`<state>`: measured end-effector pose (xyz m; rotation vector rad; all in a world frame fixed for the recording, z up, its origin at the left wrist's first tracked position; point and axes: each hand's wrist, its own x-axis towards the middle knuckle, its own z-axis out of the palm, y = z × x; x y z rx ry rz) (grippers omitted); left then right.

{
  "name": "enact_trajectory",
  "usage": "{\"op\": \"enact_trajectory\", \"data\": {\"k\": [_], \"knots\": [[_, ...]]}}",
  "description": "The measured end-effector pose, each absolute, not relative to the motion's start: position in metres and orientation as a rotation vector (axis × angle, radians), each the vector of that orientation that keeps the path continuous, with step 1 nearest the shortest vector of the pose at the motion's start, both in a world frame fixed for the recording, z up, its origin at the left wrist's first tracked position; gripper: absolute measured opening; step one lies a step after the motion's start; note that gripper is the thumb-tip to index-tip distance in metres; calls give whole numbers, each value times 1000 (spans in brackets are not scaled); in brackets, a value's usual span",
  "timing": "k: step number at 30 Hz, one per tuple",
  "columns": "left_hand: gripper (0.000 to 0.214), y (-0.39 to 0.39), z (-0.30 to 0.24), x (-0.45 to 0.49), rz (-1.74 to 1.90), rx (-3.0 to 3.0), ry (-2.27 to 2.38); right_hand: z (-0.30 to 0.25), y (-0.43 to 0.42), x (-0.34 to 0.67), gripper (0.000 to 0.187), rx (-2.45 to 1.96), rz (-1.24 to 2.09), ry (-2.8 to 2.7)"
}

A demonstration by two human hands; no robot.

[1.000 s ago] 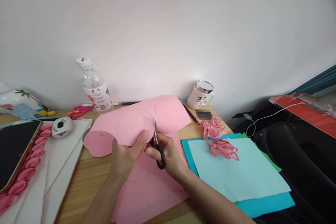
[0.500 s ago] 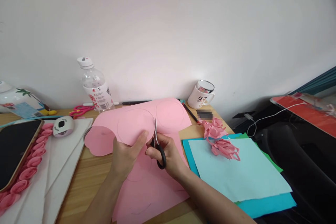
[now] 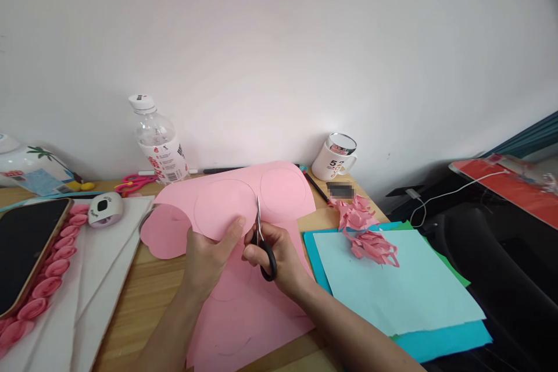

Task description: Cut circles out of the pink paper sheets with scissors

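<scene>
My left hand (image 3: 213, 253) pinches the lower edge of a pink paper sheet (image 3: 226, 203) that has circles drawn on it, thumb on top. In my right hand (image 3: 276, 253) is a pair of black-handled scissors (image 3: 268, 258), fingers in the loops. Their blades point upward at the paper, along the right side of one drawn circle. Beneath lies another pink sheet (image 3: 244, 325) with drawn circles. Cut pink paper pieces (image 3: 164, 235) with rounded edges lie to the left of my left hand.
At the back stand a plastic bottle (image 3: 163, 154) and a white mug (image 3: 333, 157). Pink paper scraps (image 3: 370, 246) lie on pale blue sheets (image 3: 405, 296) at right. To the left are a phone (image 3: 30, 250), pink rolled paper flowers (image 3: 47, 287) and pink scissors (image 3: 135, 183).
The upper pink sheet has shifted slightly, its right end a little to the left. Both hands and the scissors stay in nearly the same place.
</scene>
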<state>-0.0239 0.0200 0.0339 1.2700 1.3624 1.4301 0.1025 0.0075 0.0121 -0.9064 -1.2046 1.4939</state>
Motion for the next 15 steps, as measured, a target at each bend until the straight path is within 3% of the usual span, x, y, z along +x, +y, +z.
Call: {"op": "enact_trajectory", "data": {"k": [3,10,15], "knots": [[19,20,32,-24,1452,1241,1379,13,7,102,37,-931,1487,-1216],[45,18,30,-27,1346,1154,1466,11,5,102,37,-927,1493,-1234],[24,19,34,-23,1439,1203,1409,10,4,100,36,-909,1503,-1214]]}}
